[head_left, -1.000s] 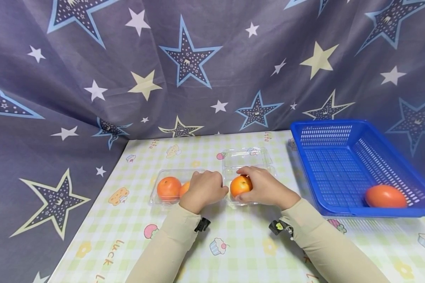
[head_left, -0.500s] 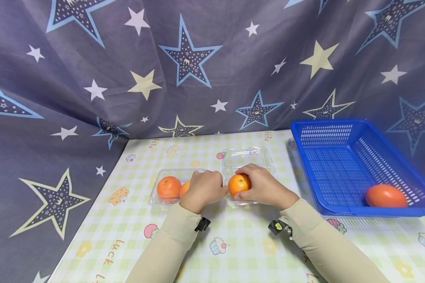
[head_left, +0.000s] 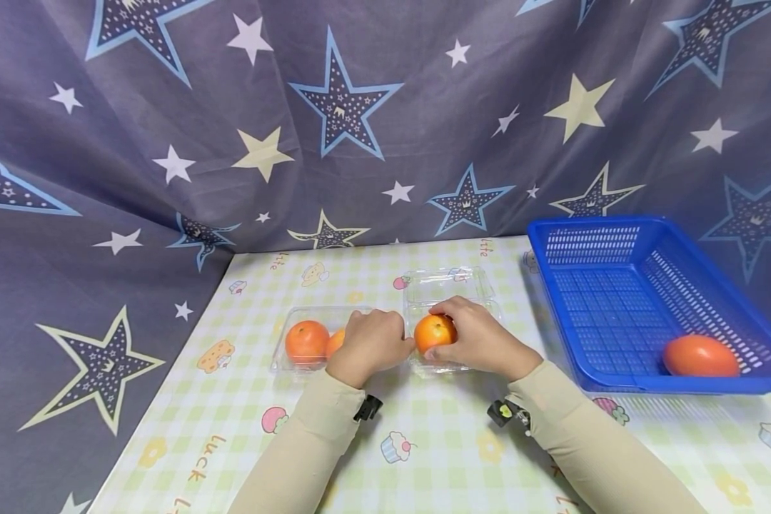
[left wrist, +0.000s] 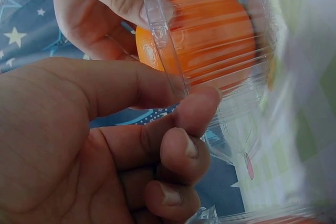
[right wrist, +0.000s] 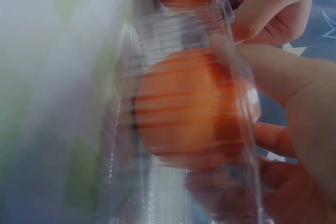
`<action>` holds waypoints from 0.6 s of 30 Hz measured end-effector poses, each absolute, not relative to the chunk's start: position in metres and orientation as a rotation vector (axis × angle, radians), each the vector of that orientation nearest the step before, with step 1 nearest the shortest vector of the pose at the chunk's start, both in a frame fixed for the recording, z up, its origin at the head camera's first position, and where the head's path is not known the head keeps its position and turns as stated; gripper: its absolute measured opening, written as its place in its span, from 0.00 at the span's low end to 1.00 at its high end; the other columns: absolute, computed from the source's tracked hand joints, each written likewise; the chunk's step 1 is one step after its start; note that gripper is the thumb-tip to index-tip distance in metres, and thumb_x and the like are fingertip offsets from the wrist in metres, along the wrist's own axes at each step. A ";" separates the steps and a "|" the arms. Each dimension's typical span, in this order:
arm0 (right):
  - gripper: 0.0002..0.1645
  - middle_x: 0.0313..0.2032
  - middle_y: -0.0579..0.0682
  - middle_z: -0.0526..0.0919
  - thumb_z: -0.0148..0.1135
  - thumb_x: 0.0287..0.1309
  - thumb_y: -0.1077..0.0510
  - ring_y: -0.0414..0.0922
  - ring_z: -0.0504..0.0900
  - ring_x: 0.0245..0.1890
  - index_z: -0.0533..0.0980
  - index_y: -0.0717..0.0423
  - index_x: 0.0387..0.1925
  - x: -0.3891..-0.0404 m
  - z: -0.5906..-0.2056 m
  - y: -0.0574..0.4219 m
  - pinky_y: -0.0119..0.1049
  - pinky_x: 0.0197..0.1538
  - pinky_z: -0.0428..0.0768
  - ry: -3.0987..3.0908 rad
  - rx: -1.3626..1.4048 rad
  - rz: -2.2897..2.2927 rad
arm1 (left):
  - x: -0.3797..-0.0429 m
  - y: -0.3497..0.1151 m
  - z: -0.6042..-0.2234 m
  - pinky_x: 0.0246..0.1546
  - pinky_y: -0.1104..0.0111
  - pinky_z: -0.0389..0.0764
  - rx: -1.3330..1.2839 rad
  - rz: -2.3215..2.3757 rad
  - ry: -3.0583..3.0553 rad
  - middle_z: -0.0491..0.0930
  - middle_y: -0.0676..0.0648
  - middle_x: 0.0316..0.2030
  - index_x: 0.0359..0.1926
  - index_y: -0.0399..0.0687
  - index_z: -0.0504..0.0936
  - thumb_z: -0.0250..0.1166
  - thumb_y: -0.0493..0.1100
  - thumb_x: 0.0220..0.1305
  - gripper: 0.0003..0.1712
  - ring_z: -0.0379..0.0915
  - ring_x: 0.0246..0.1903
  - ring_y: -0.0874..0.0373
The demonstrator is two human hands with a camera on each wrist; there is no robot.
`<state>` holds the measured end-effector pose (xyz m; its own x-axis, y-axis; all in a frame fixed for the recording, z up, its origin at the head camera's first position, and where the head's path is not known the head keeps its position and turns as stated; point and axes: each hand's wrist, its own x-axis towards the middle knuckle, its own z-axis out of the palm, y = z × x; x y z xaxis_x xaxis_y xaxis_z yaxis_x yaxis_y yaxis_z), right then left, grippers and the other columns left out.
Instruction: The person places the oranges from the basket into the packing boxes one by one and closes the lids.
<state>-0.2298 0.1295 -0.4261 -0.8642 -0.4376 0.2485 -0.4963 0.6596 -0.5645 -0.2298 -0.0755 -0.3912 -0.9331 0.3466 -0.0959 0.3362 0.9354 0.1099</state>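
My right hand [head_left: 485, 343] grips an orange [head_left: 433, 335] from its right side, thumb in front and fingers behind. This orange sits low inside a clear plastic clamshell box [head_left: 446, 287], whose lid lies folded back behind it. Ribbed box walls cover much of the orange [right wrist: 184, 108] in the right wrist view. With thumb and forefinger, my left hand [left wrist: 63, 140] pinches the rim of that box; its other fingers are curled. To the left, a second clear box [head_left: 324, 311] contains an orange [head_left: 305, 343] and another orange [head_left: 335, 344], which my left hand partly hides in the head view.
A blue perforated basket [head_left: 591, 321] stands at the right, with a single orange-red fruit [head_left: 700, 356] in its near corner. The table wears a checked cloth [head_left: 334, 457] with printed cupcakes and flowers. Behind it hangs a dark star-patterned curtain [head_left: 373, 185].
The orange under my right hand has shifted slightly leftward and up, its stem end turned a little. My left hand stays at the box rim, and both boxes keep their places.
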 end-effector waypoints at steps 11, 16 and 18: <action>0.40 0.51 0.49 0.83 0.85 0.46 0.46 0.45 0.80 0.47 0.79 0.57 0.58 -0.228 -0.423 0.130 0.43 0.54 0.82 -2.763 0.796 0.996 | -0.229 -0.074 -0.391 0.45 0.51 0.70 0.521 0.140 2.968 0.74 0.54 0.16 0.16 0.55 0.77 0.65 0.55 0.67 0.23 0.72 0.24 0.54; 0.39 0.49 0.49 0.83 0.85 0.45 0.47 0.46 0.80 0.47 0.79 0.57 0.57 -0.228 -0.422 0.130 0.43 0.54 0.82 -2.755 0.797 0.983 | -0.229 -0.074 -0.390 0.45 0.51 0.70 0.519 0.138 2.966 0.73 0.54 0.15 0.16 0.55 0.77 0.64 0.55 0.67 0.23 0.72 0.23 0.54; 0.38 0.49 0.49 0.83 0.85 0.45 0.47 0.46 0.80 0.47 0.79 0.57 0.57 -0.228 -0.421 0.130 0.44 0.54 0.82 -2.754 0.797 0.975 | -0.229 -0.075 -0.390 0.45 0.51 0.70 0.520 0.136 2.969 0.73 0.54 0.15 0.16 0.55 0.77 0.64 0.55 0.67 0.23 0.72 0.23 0.54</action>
